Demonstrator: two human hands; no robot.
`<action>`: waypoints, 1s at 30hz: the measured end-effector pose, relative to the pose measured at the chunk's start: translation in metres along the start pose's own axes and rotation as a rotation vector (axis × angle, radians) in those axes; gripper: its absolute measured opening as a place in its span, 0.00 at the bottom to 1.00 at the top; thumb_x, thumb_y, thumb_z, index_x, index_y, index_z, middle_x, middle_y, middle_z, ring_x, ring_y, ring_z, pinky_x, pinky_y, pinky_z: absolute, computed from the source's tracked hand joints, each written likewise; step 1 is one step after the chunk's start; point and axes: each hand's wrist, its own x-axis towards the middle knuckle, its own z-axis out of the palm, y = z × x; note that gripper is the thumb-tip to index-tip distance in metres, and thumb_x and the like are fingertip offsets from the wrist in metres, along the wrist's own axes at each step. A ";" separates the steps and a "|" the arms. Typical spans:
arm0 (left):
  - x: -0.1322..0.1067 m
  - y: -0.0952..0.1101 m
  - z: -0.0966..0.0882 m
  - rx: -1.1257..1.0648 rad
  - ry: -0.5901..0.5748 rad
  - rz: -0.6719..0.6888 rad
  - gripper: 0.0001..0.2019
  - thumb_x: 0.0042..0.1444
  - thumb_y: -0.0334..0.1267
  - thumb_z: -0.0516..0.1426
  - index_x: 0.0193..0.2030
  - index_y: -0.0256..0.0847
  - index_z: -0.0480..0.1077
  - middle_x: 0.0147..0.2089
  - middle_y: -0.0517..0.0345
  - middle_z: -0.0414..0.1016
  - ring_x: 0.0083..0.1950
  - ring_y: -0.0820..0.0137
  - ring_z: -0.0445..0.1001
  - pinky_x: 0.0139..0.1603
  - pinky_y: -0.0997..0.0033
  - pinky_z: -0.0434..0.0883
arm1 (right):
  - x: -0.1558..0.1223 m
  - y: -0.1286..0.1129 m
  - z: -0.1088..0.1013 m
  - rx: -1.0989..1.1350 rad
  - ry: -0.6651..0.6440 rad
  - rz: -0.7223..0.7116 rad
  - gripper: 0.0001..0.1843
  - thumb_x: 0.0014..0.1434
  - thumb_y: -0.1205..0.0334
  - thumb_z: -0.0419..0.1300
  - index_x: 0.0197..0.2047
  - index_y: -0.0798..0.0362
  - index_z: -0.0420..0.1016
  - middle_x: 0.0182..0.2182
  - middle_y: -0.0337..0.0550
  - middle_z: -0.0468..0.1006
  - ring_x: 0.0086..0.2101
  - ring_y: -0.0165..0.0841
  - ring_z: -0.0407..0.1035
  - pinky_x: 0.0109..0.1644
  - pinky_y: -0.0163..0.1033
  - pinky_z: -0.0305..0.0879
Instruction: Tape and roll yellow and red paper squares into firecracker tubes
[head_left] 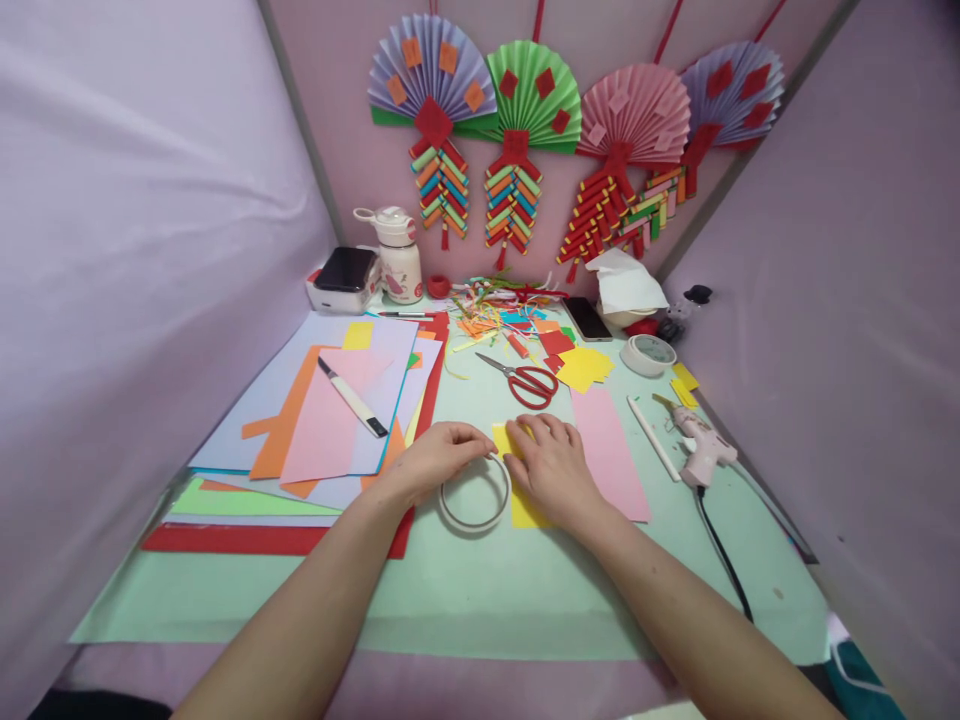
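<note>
My left hand (444, 458) is closed, its thumb and fingertips pinching the upper edge of a thin roll of white tape (474, 524). The ring stands out over the green tabletop, left of a yellow paper strip (529, 512). Across the upper part of that strip lies my right hand (556, 468), palm down with fingers slightly apart, pressing on the paper. A pink paper sheet (611, 455) is just to its right. Beyond both hands rest red-handled scissors (531, 386) with partly spread blades.
Stacked coloured paper (247, 430) with a craft knife (352, 398) covers the left side. On the right are a glue gun (703, 450), a white stick (654, 438) and another tape roll (648, 355). Paper scraps (487, 310), a phone (587, 319) and a bottle (400, 262) stand behind.
</note>
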 end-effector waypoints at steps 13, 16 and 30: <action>-0.002 0.003 0.002 -0.089 -0.025 0.046 0.17 0.47 0.47 0.61 0.38 0.36 0.74 0.29 0.61 0.69 0.22 0.81 0.50 0.22 0.76 0.48 | 0.008 0.020 0.001 0.112 0.073 0.068 0.21 0.60 0.68 0.49 0.55 0.49 0.68 0.55 0.46 0.69 0.54 0.40 0.56 0.56 0.49 0.48; -0.001 0.002 0.002 -0.087 -0.006 0.059 0.15 0.47 0.46 0.61 0.38 0.36 0.74 0.28 0.61 0.68 0.22 0.81 0.51 0.22 0.76 0.48 | 0.008 0.024 -0.006 0.290 0.133 0.147 0.16 0.59 0.67 0.49 0.46 0.49 0.74 0.47 0.46 0.74 0.49 0.39 0.62 0.52 0.47 0.53; -0.004 0.004 0.013 -0.024 0.008 0.150 0.14 0.49 0.44 0.58 0.41 0.39 0.74 0.27 0.62 0.66 0.24 0.78 0.55 0.25 0.75 0.52 | 0.008 -0.002 -0.027 1.075 -0.159 0.450 0.13 0.53 0.53 0.54 0.28 0.53 0.72 0.25 0.36 0.71 0.29 0.29 0.64 0.33 0.33 0.57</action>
